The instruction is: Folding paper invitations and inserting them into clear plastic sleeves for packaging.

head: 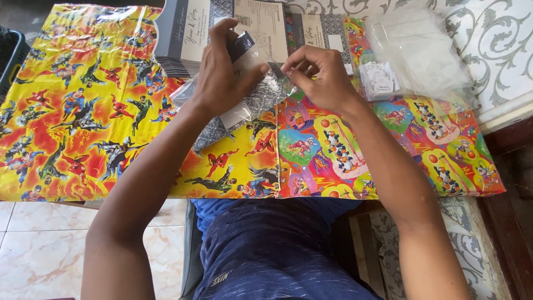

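Clear crinkly plastic sleeve (261,91) with a grey-and-white card inside is clamped in the left hand (222,75); the right hand (322,72) pinches its edge. Grey card stacks (183,39) and a clear bag of small white tags (411,50) crowd the cartoon-papered surface (83,111) beyond.

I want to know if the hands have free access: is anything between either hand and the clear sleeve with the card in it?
Nothing visible. The left hand already grips the clear sleeve with the card, and the right hand pinches the sleeve's edge. The card stacks and plastic bag lie beyond them on the table.
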